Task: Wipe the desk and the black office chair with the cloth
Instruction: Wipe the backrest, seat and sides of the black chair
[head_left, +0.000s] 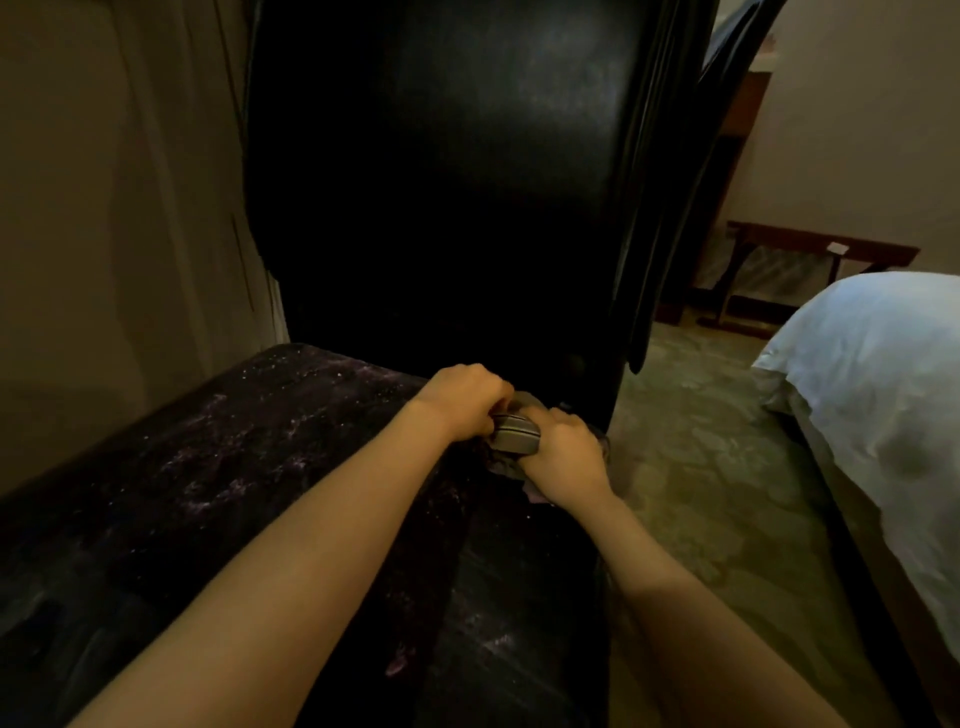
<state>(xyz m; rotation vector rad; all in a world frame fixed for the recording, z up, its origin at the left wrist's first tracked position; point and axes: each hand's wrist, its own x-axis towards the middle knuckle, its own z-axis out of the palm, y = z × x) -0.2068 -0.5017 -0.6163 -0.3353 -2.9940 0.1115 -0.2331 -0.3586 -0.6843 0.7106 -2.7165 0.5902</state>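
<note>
— We see the black office chair (441, 182) first. Its back runs off the top, and its lower half is lost in shadow.
— The bed (878, 395) at right shows only a corner.
— Our left grip (467, 402) and right grip (566, 452) both curl tight round the cloth (514, 435) at the seat's rear, fingertips hidden.
— It's striped, perhaps; the light is too dim.

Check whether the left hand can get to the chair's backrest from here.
Probably yes. The left hand grips the cloth together with the right hand on the seat, right at the foot of the backrest. Nothing visible stands between them. It is busy holding the cloth, though.
</note>
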